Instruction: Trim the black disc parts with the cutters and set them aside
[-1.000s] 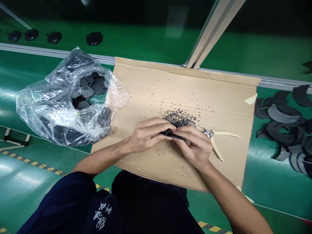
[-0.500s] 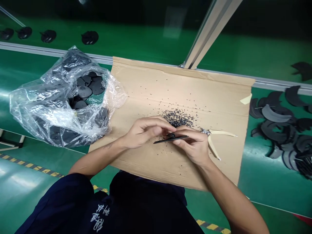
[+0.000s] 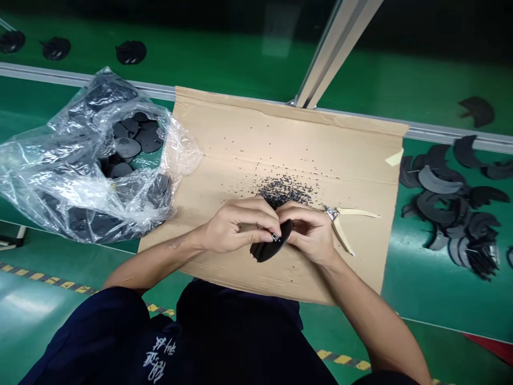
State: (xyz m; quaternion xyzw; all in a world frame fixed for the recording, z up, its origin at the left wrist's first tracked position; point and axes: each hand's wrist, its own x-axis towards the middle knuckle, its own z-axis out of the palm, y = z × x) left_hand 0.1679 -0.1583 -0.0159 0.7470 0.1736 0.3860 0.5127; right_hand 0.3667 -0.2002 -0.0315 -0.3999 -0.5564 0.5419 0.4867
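Observation:
A thin black plastic plate [image 3: 266, 249] with a rounded edge is tilted up between my two hands, over the cardboard sheet [image 3: 212, 254]. My right hand [image 3: 308, 230] grips its right end between thumb and fingers. At the plate's near face, my left hand [image 3: 244, 224] pinches a small dark piece [image 3: 274, 238] with a pale glint; whether it is joined to the plate, I cannot tell. Just beyond my fingers lies a pile of tiny black bits [image 3: 282, 190]. Side cutters [image 3: 339, 219] with cream handles rest spread apart, right of my right hand.
A clear plastic bag [image 3: 80, 171] on the left holds several black oval plates [image 3: 127, 148]. Curved black pieces [image 3: 441, 206] are heaped on the green table at right. Behind the cardboard rises a metal post [image 3: 336, 53]. More black parts [image 3: 131, 52] stand at the back.
The plate has turned from nearly edge-on to a steeper tilt, showing more of its face. My left fingers have closed in to a pinch at it. The whole view has shifted slightly.

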